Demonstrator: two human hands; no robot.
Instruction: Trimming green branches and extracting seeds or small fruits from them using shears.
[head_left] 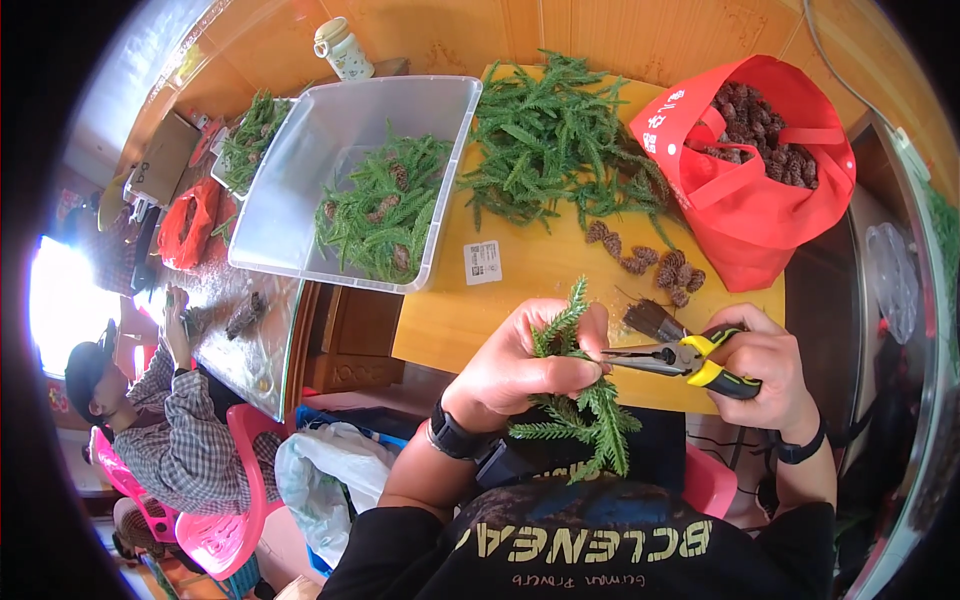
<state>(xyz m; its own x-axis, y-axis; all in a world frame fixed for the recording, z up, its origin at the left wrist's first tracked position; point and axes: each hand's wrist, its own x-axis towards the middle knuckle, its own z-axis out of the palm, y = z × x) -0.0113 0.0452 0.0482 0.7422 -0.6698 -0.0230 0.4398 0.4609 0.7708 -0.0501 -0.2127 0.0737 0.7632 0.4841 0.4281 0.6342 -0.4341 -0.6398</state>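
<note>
My left hand (525,355) is closed on a green artificial pine sprig (605,425), pinching it between thumb and fingers. Its needled branches stick out above and below the grip. In my right hand (775,372) are long-nose pliers (668,356) with yellow and black handles. The plier tips point left and meet the sprig beside my left fingertips; whether the jaws bite on anything there is hidden. Just beyond the pliers lies a dark brown bristly bundle (655,320). Several loose pine cones (640,260) rest on the yellow table (450,330).
Green sprigs (550,140) are heaped at the table's back. A clear plastic bin (330,276) at left contains sprigs with cones. The red bag (735,235) at right is full of pine cones (765,140). Another person (190,440) sits at a side table on the far left.
</note>
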